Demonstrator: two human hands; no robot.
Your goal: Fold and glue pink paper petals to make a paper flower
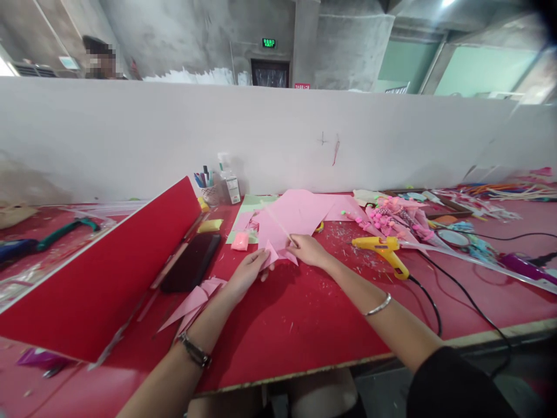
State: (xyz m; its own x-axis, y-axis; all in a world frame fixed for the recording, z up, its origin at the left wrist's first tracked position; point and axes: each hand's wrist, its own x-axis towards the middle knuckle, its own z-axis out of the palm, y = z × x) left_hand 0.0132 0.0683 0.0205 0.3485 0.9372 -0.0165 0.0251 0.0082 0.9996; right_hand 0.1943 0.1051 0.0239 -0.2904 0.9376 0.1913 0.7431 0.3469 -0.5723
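My left hand (246, 273) and my right hand (308, 249) both pinch a small folded piece of pink paper (275, 253) on the red table (304, 325). Just behind it lies a stack of larger pink paper sheets (300, 212) on a pale green sheet (250, 204). More folded pink paper pieces (195, 302) lie under my left forearm. A yellow hot glue gun (385, 249) rests to the right of my right hand, its black cord trailing toward the table's front edge.
A red divider board (108, 273) leans at the left with a black phone (191, 262) beside it. At the back stand a cup of pens (204, 183) and a small bottle (228, 180). Pink craft flowers (391, 215) and wires lie right. A person sits beyond the white partition.
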